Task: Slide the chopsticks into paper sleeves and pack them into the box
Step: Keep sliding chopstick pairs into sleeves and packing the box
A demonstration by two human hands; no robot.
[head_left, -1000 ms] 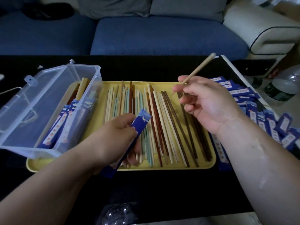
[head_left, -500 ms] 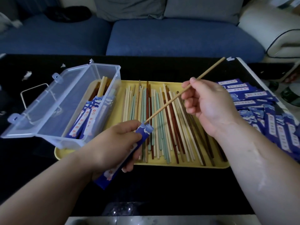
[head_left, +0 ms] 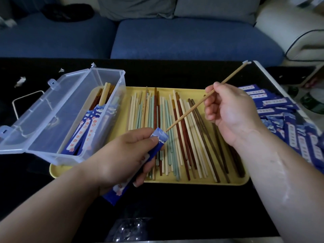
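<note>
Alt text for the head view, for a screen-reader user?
The right hand points a tan chopstick at the mouth of a blue sleeve held in the left hand, above a yellow tray of loose chopsticks. A clear box with sleeved chopsticks sits at the tray's left; spare sleeves lie at its right.

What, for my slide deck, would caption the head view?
Left hand holds a blue paper sleeve while the right hand aims a chopstick at its mouth, above a yellow tray of loose chopsticks.
</note>
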